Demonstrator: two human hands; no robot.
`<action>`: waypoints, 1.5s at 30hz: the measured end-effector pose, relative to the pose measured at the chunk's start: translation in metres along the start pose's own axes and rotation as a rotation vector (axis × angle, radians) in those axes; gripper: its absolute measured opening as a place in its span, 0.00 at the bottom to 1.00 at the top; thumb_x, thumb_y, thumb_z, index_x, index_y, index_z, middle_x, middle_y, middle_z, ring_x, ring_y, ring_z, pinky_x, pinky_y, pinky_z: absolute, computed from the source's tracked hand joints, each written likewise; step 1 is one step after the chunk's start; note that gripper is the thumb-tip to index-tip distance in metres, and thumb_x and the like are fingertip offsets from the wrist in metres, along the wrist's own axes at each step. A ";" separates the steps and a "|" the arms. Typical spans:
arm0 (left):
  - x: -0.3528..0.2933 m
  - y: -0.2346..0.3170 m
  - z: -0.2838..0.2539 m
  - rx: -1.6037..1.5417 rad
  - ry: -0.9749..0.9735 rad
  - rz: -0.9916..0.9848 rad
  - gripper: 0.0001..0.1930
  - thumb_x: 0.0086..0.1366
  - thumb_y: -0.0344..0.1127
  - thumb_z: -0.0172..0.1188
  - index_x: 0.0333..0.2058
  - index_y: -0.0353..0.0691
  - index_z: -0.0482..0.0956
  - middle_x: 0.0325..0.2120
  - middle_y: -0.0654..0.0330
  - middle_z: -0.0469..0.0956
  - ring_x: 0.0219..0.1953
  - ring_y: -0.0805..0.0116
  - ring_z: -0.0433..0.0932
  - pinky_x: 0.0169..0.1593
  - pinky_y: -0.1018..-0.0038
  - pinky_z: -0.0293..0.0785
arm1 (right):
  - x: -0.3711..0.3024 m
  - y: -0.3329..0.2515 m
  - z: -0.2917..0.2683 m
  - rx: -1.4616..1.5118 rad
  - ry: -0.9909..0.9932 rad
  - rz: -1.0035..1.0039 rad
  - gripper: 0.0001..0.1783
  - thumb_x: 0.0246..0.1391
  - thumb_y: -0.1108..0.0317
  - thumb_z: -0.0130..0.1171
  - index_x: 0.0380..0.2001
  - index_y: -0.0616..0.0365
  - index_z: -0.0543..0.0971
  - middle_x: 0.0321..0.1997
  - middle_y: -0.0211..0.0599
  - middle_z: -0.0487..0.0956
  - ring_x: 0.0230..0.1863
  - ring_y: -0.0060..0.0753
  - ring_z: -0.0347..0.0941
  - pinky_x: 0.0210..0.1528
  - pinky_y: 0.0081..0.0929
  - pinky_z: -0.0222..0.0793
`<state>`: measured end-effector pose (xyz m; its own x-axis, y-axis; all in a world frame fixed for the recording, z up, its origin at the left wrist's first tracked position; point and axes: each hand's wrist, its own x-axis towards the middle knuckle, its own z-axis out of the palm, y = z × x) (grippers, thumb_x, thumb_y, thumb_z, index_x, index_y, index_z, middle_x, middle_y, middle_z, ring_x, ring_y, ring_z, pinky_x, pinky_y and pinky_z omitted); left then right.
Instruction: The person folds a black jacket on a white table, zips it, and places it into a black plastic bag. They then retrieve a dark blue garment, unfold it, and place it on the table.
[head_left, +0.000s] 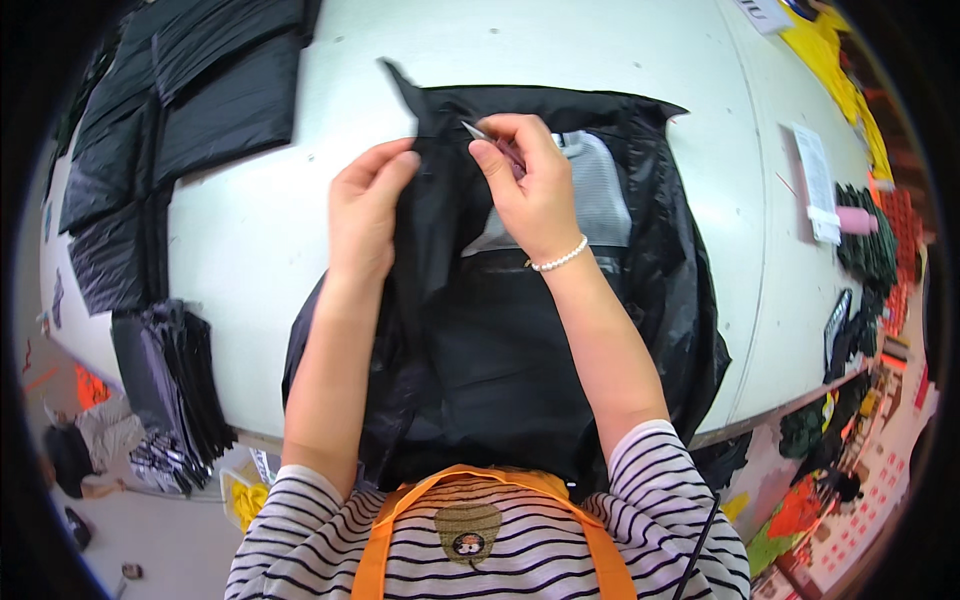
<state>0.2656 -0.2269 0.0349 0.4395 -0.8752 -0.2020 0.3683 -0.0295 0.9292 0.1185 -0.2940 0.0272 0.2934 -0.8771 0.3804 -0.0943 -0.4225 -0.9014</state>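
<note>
A black garment of thin, shiny fabric lies spread on the white table in front of me, its lower part reaching my waist. A grey mesh panel shows on its upper right. With thumb and fingers my left hand pinches the garment's left edge, and a blurred strip sticks up beyond the fingertips. My right hand is closed around small thread snips with dark red handles. Their pale pointed tip lies over the fabric, a little right of my left fingers.
Folded black garments are stacked at the far left, with more black pieces hanging over the near left edge. On the right are a white strip, a pink spool and dark green bundles. Yellow fabric lies far right.
</note>
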 end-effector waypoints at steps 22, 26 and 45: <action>0.019 -0.046 0.094 0.235 -0.413 -0.332 0.12 0.60 0.41 0.60 0.36 0.39 0.77 0.25 0.69 0.74 0.27 0.83 0.69 0.30 0.86 0.62 | -0.076 -0.027 -0.078 -0.559 -0.134 -0.050 0.14 0.40 0.78 0.57 0.36 0.60 0.77 0.24 0.37 0.75 0.22 0.35 0.74 0.25 0.26 0.69; 0.011 -0.053 0.082 -0.086 -0.288 -0.475 0.08 0.61 0.36 0.59 0.24 0.45 0.72 0.22 0.70 0.72 0.24 0.80 0.70 0.29 0.82 0.68 | -0.090 -0.034 -0.080 -0.265 0.040 0.335 0.05 0.51 0.75 0.54 0.33 0.63 0.75 0.20 0.32 0.72 0.20 0.17 0.68 0.22 0.18 0.62; -0.021 -0.012 0.082 -0.073 -0.360 -0.387 0.07 0.61 0.38 0.59 0.29 0.42 0.78 0.25 0.68 0.75 0.30 0.77 0.73 0.36 0.78 0.69 | -0.060 -0.043 -0.126 0.053 0.054 0.399 0.06 0.54 0.72 0.57 0.35 0.62 0.77 0.26 0.23 0.73 0.25 0.09 0.61 0.28 0.09 0.57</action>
<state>0.1852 -0.2478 0.0534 -0.0443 -0.9175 -0.3952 0.5091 -0.3611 0.7813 -0.0148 -0.2524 0.0693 0.1933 -0.9811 0.0079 -0.1411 -0.0358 -0.9893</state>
